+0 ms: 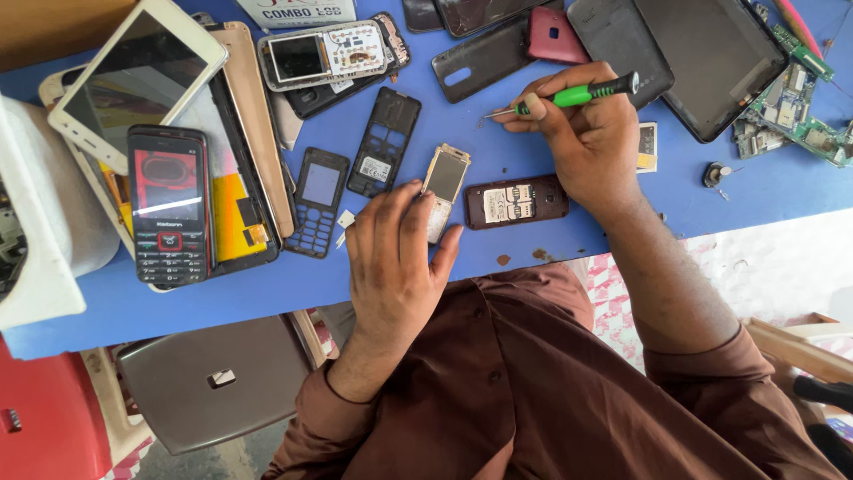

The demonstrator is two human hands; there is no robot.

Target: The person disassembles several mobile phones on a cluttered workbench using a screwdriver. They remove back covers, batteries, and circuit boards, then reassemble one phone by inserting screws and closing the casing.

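On bench, centre: my left hand (pixel 397 253) lies flat, fingertips pinning the gold phone chassis (pixel 443 189).
Right hand: my right hand (pixel 586 133) is closed around the green screwdriver (pixel 569 95), tip far-left of chassis.
Technique: judge tip must seat square; chassis pinned firmly.
Containers: none; maroon phone back (pixel 516 202) lies open, right of chassis.

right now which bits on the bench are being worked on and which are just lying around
In hand:
left hand on phone board
right hand holding screwdriver

Lying about:
keypad phone
white tablet
keypad frame
circuit board
maroon back cover
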